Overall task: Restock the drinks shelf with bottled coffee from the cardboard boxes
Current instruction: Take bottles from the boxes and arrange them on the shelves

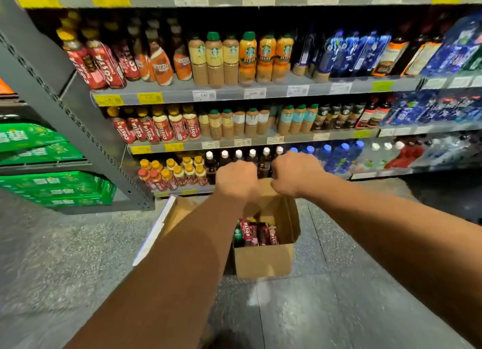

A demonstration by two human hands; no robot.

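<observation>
Left hand (236,179), right hand (293,173) — both curled above cardboard box (263,260), perhaps gripping its flap; fingers hidden.

I'm standing on a speckled grey floor (60,257) (a darker, smoother strip (326,312) runs beneath me), facing grey metal shelving (86,129), with green packs (52,189) stacked beyond its left edge.

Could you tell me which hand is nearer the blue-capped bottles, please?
Right. The right hand is just left of the blue-capped bottles; the left hand lies farther left.
</observation>
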